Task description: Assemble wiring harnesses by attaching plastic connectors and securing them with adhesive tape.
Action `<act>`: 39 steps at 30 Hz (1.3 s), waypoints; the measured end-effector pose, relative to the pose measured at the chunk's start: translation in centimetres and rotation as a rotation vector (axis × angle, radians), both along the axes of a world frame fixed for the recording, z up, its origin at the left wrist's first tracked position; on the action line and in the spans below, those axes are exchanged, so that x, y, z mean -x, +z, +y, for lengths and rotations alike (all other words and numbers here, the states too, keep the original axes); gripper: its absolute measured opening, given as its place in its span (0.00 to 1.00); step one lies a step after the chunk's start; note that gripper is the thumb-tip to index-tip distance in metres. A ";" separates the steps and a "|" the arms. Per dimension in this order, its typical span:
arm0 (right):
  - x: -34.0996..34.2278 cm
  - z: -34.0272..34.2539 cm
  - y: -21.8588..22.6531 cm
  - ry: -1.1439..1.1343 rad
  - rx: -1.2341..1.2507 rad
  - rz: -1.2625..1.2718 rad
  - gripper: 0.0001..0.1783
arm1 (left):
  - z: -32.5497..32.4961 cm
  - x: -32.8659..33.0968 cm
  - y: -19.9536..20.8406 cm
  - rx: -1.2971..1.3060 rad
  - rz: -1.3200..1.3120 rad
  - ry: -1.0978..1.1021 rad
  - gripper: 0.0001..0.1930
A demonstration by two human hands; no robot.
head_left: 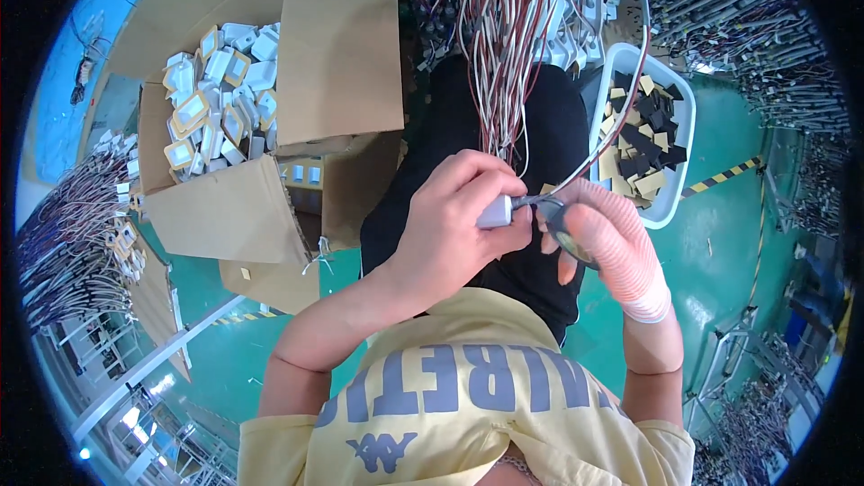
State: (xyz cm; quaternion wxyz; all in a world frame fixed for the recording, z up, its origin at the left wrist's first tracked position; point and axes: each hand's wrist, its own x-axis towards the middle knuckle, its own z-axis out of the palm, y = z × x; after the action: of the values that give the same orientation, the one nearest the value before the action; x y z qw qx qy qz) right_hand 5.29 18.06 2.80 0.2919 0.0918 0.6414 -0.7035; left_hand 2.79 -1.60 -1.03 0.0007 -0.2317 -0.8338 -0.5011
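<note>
My left hand (pixel 450 225) is closed around a small white plastic housing (pixel 494 213), its fingers wrapped over the top. A grey cable end (pixel 526 202) comes out of the housing's right side, toward my other hand. My right hand (pixel 616 243), in a pale striped glove with bare fingertips, grips a dark round thing (pixel 567 236) that looks like a roll of tape, close to the cable. A red and white wire (pixel 621 121) curves up and away from this spot. Both hands are above my lap. My palms and fingers hide part of the housing and the roll.
An open cardboard box (pixel 225 216) of white housings with yellowish rims stands at the left. To the right, a white bin (pixel 684 148) holds black and tan pieces. Bundled red and white wires (pixel 499 45) hang ahead, over my dark trousers. Racks of cables (pixel 765 45) line the sides.
</note>
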 end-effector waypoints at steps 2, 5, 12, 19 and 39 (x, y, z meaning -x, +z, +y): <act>-0.5 -0.6 0.9 -0.097 0.150 0.010 0.39 | 0.0 0.1 -0.1 0.030 0.039 0.014 0.12; -2.4 0.3 2.0 -0.197 0.287 0.052 0.45 | 0.0 0.3 0.7 0.033 0.033 0.031 0.12; 0.9 -0.3 -4.4 0.080 0.034 0.491 0.52 | -0.4 0.5 1.2 -0.188 -0.556 -0.200 0.07; -0.5 -0.4 -1.8 0.079 -0.419 0.607 0.17 | 0.4 0.4 0.4 -0.065 -0.177 -0.101 0.07; -1.6 -1.7 -2.6 -0.093 -0.536 0.608 0.23 | 1.7 0.0 -0.8 -0.544 -0.736 -0.021 0.11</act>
State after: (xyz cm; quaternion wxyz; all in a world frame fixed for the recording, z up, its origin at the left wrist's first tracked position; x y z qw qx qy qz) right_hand 6.90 16.33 0.17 0.0227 -0.0186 0.8542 -0.5191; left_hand 2.79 0.12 -1.80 -0.2400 -0.0379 -0.6143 -0.7507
